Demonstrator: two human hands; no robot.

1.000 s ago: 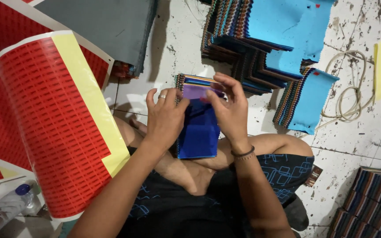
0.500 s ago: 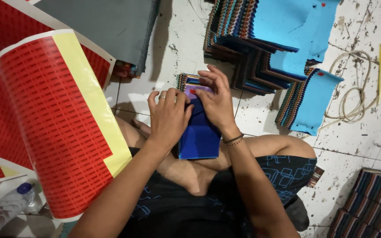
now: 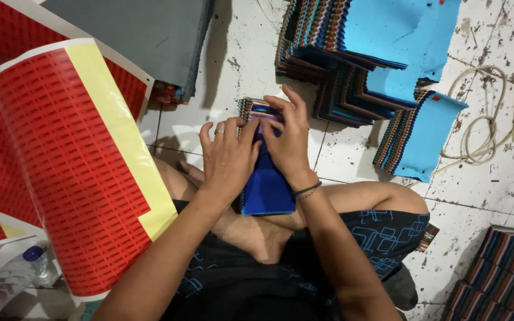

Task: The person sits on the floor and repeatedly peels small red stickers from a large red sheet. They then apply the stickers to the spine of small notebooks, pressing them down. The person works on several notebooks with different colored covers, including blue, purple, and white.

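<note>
Two bare hands are counted: the left hand (image 3: pixel 228 159) and the right hand (image 3: pixel 290 141). One curled red-and-yellow printed sheet roll (image 3: pixel 72 160) is seen left of them, one clear plastic bottle (image 3: pixel 4 284) below it, and one coiled cream cord (image 3: pixel 477 139) to the right.
</note>
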